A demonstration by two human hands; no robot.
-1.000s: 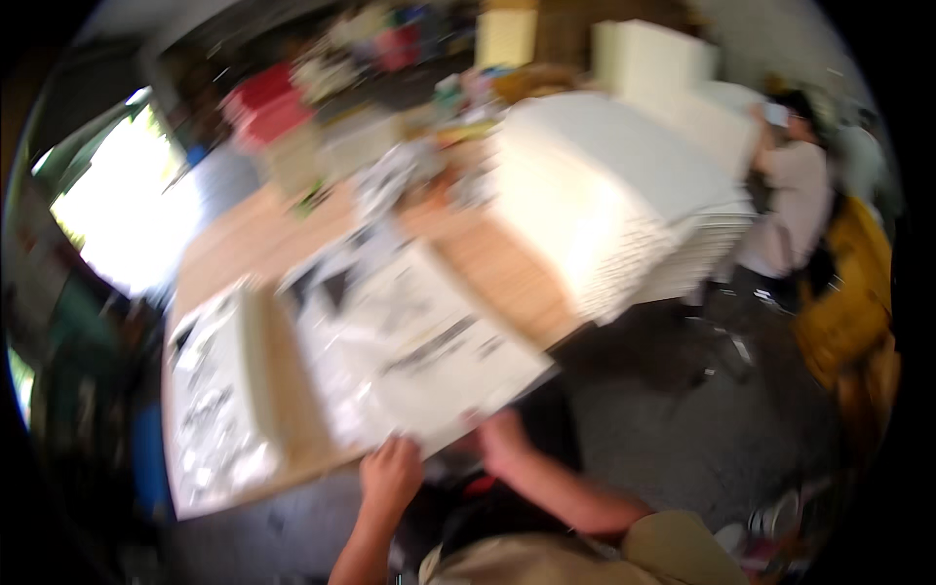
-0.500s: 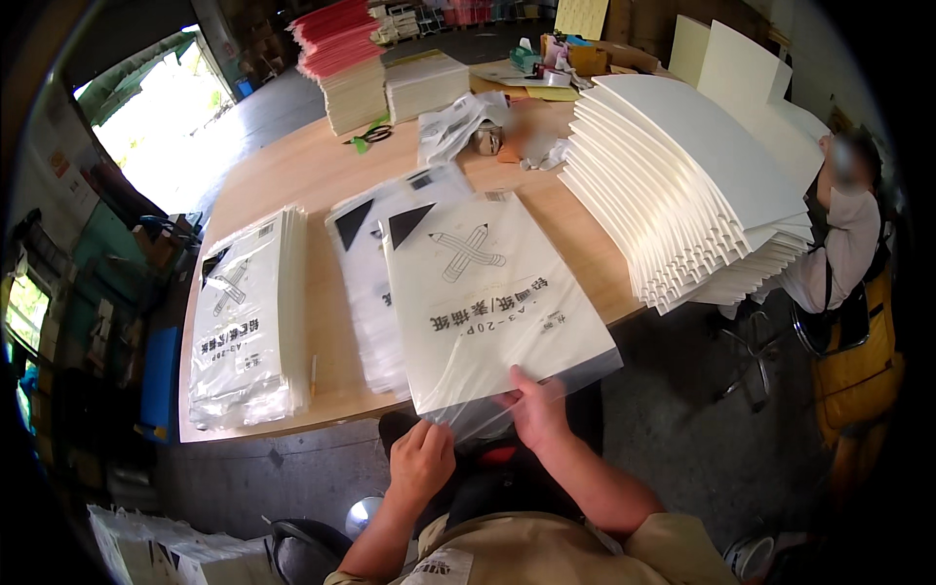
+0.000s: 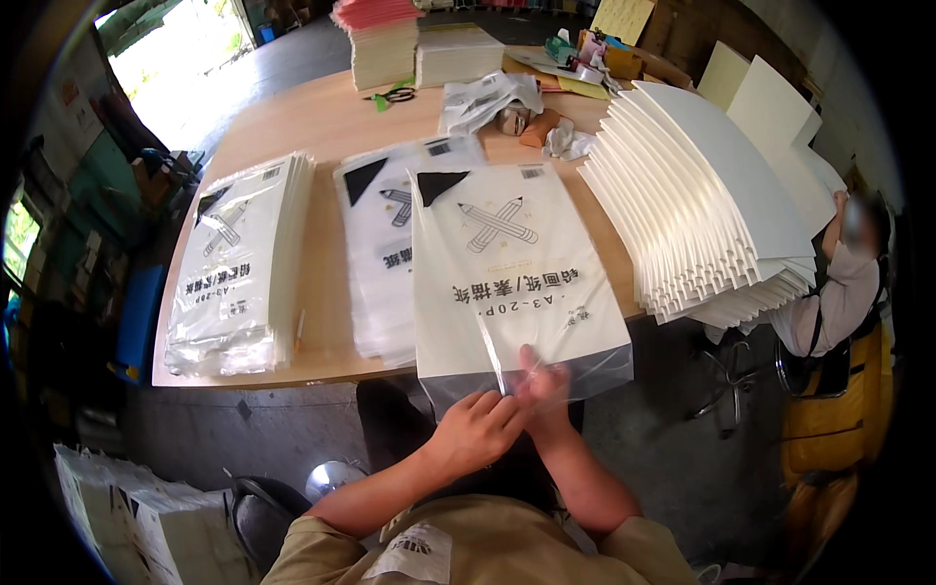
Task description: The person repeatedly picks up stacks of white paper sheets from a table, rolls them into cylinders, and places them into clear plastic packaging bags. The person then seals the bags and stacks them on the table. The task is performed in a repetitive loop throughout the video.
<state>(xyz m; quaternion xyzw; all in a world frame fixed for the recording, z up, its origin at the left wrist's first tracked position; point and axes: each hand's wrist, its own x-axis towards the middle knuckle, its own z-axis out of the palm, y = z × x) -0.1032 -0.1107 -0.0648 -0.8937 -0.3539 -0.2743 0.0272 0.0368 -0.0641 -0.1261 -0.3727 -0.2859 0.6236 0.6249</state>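
Observation:
A clear plastic bag (image 3: pixel 595 369) holds a stack of white drawing paper (image 3: pixel 522 292), its face printed with crossed pencils and a black corner. It lies tilted over the table's near edge, with its loose, see-through end towards me. My left hand (image 3: pixel 478 429) is closed, pinching that loose end near its middle. Right beside it, my right hand (image 3: pixel 543 388) grips the same end, thumb up; its fingers show blurred through the film. Flat printed plastic bags (image 3: pixel 375 263) lie to the left, partly under the held one.
Filled bags of paper (image 3: pixel 234 263) are piled at the table's left. A fanned stack of white sheets (image 3: pixel 682 195) overhangs the right edge. Scissors (image 3: pixel 398 95), crumpled plastic (image 3: pixel 487 100) and paper stacks (image 3: pixel 458 54) sit farther back. A person (image 3: pixel 843 268) sits at the right.
My left hand has moved right along the bag's loose end, up to my right hand. The bag of paper has turned straighter. The view has shifted.

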